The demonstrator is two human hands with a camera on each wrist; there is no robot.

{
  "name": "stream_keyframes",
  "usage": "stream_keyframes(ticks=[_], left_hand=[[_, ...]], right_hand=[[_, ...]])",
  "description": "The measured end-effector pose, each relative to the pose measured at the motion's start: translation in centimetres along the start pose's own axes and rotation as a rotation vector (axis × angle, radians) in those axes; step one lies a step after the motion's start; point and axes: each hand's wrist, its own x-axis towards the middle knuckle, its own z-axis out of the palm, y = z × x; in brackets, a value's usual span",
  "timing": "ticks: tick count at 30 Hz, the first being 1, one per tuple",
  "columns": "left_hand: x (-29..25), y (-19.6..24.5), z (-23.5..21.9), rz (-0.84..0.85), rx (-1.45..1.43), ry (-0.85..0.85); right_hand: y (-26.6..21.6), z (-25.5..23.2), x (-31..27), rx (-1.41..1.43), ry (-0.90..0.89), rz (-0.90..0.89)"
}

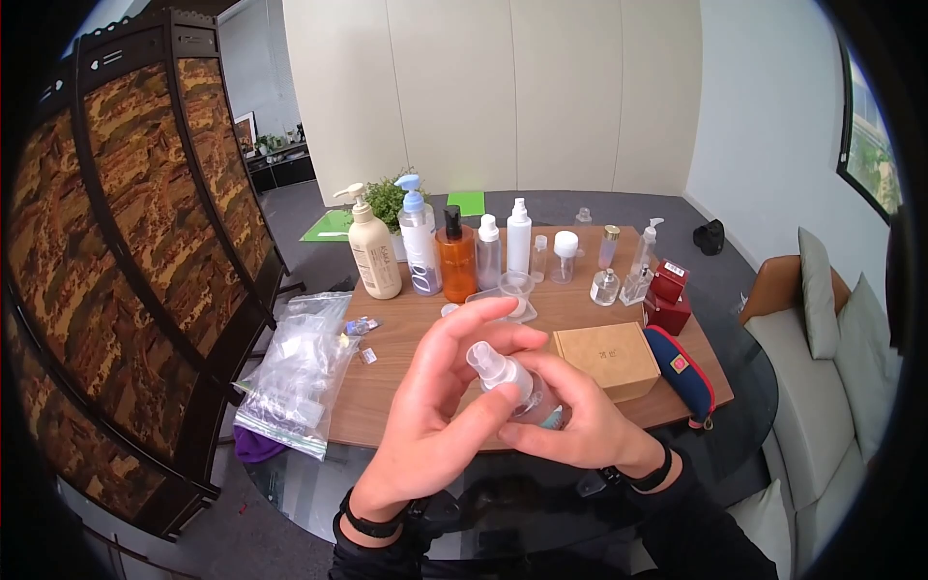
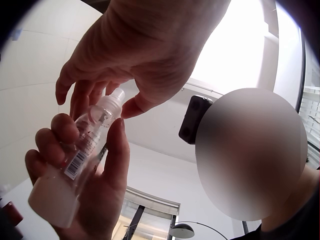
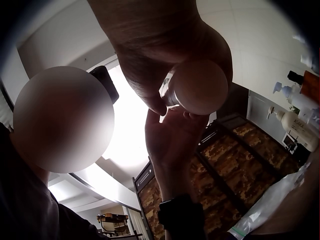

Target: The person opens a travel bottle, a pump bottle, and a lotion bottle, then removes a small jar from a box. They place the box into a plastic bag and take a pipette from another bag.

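Observation:
A small clear bottle with a translucent nozzle top [image 1: 495, 367] is held up above the table's near edge, tilted. The right hand [image 1: 590, 425] grips its body, thumb and fingers on opposite sides. At the neck is the left hand [image 1: 425, 416], its thumb on the collar and its upper fingers arched behind the nozzle. From the left wrist view, the bottle [image 2: 55, 195] shows a barcode label and a whitish lower part, with the left hand [image 2: 145, 50] above around the top. The right wrist view shows the bottle's round base [image 3: 202, 87]; it partly hides the fingers.
Several pump and spray bottles, including an orange one [image 1: 457, 261], stand along the wooden table [image 1: 396, 387]. A cardboard box [image 1: 607, 358], a dark blue pouch [image 1: 681, 372] and red boxes [image 1: 667, 300] are at right. Clear plastic bags [image 1: 300, 362] lie at left.

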Motion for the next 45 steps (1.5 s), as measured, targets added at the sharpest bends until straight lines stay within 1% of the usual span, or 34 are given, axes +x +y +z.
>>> stream_keyframes(ticks=[3, 4, 6, 9, 10, 12, 13, 15, 18, 19, 21, 25, 27, 31, 33, 37, 39, 42, 45], left_hand=[[0.0, -0.1, -0.2, -0.001, -0.055, -0.019], [0.0, -0.1, -0.3, -0.004, -0.081, -0.027], [0.0, -0.1, 0.1, 0.001, -0.024, 0.008], [0.0, -0.5, 0.4, 0.032, 0.057, 0.028], [0.1, -0.7, 0.4, 0.047, 0.084, 0.03], [0.3, -1.1, 0.0, 0.082, 0.049, 0.016], [0.4, -1.1, 0.0, 0.099, 0.033, 0.008], [0.5, -0.9, 0.2, 0.067, -0.008, 0.046], [0.5, -0.1, 0.7, 0.0, -0.072, 0.093], [0.5, 0.1, 0.8, -0.024, -0.095, 0.106], [0.5, -0.5, 0.7, 0.012, -0.067, 0.111], [0.5, -1.0, 0.0, 0.05, 0.032, 0.106], [0.4, -0.8, 0.1, 0.054, 0.012, 0.111], [0.3, -0.4, 0.3, 0.028, -0.09, 0.093], [0.3, -0.7, 0.2, 0.044, -0.05, 0.089], [0.2, -0.8, -0.3, 0.065, -0.004, 0.066], [0.1, -0.6, -0.2, 0.047, -0.002, 0.086], [0.0, -0.5, -0.2, 0.023, -0.01, 0.092], [0.0, -0.4, -0.1, 0.002, -0.023, 0.085]], right_hand=[[0.0, 0.0, 0.0, -0.006, 0.002, -0.029], [-0.2, 0.0, 0.0, 0.008, 0.002, -0.013], [-0.4, -0.1, -0.1, 0.035, 0.001, 0.018], [-0.1, 0.0, -0.1, 0.075, 0.029, -0.061], [-0.1, -0.1, -0.1, 0.07, 0.005, -0.041], [-0.1, -0.6, -0.2, 0.058, -0.042, -0.002], [-0.2, -0.6, -0.2, 0.085, -0.035, -0.007], [-0.4, -0.4, -0.1, 0.14, -0.018, -0.016], [-0.8, 0.0, 0.1, 0.225, -0.005, -0.079], [-0.6, -0.2, 0.1, 0.197, -0.021, -0.05], [0.0, -0.9, -0.1, 0.14, -0.056, 0.011], [-0.7, -0.7, -0.1, 0.228, -0.041, 0.035], [-0.7, -0.8, -0.1, 0.259, -0.061, 0.058], [-0.6, -0.6, -0.2, 0.223, -0.027, 0.06], [-0.5, -0.7, -0.2, 0.184, -0.022, 0.034], [-0.8, -0.7, -0.3, 0.237, -0.031, 0.06], [-0.9, -0.7, -0.3, 0.281, -0.051, 0.072], [-0.6, -0.3, -0.2, 0.333, -0.041, 0.025], [-0.6, -0.8, -0.4, 0.411, -0.099, 0.136]])
